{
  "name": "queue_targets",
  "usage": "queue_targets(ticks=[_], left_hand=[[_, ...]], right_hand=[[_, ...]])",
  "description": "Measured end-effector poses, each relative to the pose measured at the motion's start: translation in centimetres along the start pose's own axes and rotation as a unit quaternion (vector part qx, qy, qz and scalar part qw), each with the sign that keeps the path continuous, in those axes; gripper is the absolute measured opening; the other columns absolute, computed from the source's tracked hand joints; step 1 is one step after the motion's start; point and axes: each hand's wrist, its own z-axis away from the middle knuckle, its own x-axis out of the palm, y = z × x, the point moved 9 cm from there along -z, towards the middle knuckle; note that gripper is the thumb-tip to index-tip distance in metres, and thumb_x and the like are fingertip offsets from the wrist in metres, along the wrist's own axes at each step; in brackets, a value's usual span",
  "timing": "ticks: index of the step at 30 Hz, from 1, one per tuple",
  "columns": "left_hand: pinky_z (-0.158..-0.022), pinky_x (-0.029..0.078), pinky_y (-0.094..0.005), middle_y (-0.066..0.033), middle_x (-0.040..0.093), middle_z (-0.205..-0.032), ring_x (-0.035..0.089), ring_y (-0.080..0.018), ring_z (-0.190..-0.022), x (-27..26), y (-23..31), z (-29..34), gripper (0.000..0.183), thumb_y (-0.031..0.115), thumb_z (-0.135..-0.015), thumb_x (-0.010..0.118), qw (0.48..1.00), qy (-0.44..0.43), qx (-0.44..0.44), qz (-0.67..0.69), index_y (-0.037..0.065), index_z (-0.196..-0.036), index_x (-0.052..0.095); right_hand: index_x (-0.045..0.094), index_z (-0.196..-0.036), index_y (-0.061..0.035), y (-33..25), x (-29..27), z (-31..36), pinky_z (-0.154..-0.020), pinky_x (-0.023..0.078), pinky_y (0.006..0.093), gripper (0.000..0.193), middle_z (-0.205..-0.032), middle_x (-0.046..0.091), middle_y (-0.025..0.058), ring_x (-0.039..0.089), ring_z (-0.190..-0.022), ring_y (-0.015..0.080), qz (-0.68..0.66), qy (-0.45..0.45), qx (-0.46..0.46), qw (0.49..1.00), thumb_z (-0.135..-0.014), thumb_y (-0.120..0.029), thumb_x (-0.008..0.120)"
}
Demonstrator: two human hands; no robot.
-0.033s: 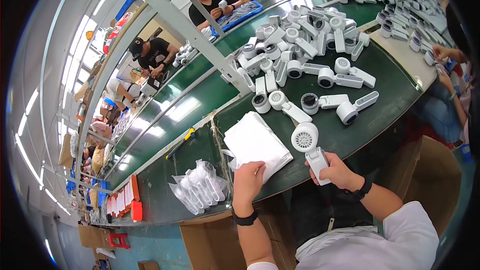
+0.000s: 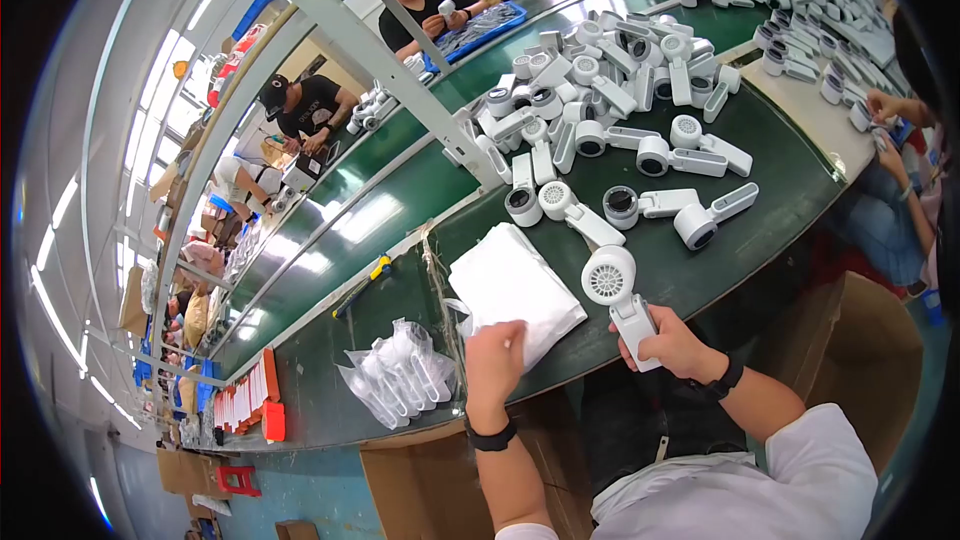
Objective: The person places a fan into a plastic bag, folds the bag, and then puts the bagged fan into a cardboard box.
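My right hand (image 2: 668, 345) grips the handle of a white hand-held fan (image 2: 610, 277), its round grille head pointing up and away from me over the green table's (image 2: 400, 220) near edge. My left hand (image 2: 494, 360) pinches the near edge of the top bag on a stack of flat white bags (image 2: 510, 285) lying just left of the fan. Both wrists wear dark bands.
A big heap of the same white fans (image 2: 600, 90) covers the table beyond, with a few loose ones (image 2: 700, 220) closer. Bagged fans (image 2: 400, 380) lie to the left. An open cardboard box (image 2: 875, 340) stands at my right. Other people work across the table and at the right.
My left hand has slid slightly toward me on the edge of the bag stack. The fan and my right hand stay where they were.
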Motion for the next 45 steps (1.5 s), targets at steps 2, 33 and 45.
queue_targets(ticks=[2, 33, 45], left_hand=[[-0.073, 0.05, -0.0356, -0.0177, 0.069, -0.093, 0.066, -0.0289, -0.081, -1.5, -0.8, 0.4, 0.014, 0.01, -0.086, 0.065, 0.991, 0.114, -0.069, 0.025, 0.002, -0.096, 0.07], [-0.067, 0.048, -0.0219, -0.0053, 0.068, -0.08, 0.06, -0.0087, -0.072, 1.1, 1.5, 1.3, 0.013, 0.007, -0.089, 0.065, 0.941, 0.132, -0.087, 0.3, -0.003, -0.098, 0.067], [-0.056, 0.043, -0.0221, 0.0, 0.055, -0.076, 0.049, -0.0076, -0.062, 2.2, 0.2, 2.3, 0.01, 0.011, -0.096, 0.058, 0.792, 0.192, -0.185, 0.549, 0.002, -0.1, 0.057]], right_hand=[[0.055, -0.111, 0.0034, 0.1, 0.2, 0.5, -0.061, 0.048, 0.0313, 0.05, -0.077, 0.061, 0.0091, 0.059, -0.064, 0.018, 0.007, -0.005, 0.012, 1.0, -0.061, 0.002, 0.051], [0.06, -0.103, -0.0002, -1.9, 3.4, -3.2, -0.076, 0.049, 0.0315, 0.034, -0.09, 0.065, 0.0086, 0.061, -0.083, 0.0157, 0.167, 0.213, -0.164, 0.949, -0.076, -0.015, 0.073], [0.061, -0.105, 0.0003, -4.0, 1.8, -1.0, -0.073, 0.049, 0.0322, 0.037, -0.087, 0.066, 0.0109, 0.062, -0.078, 0.0176, 0.25, 0.175, -0.192, 0.933, -0.077, -0.021, 0.073]])
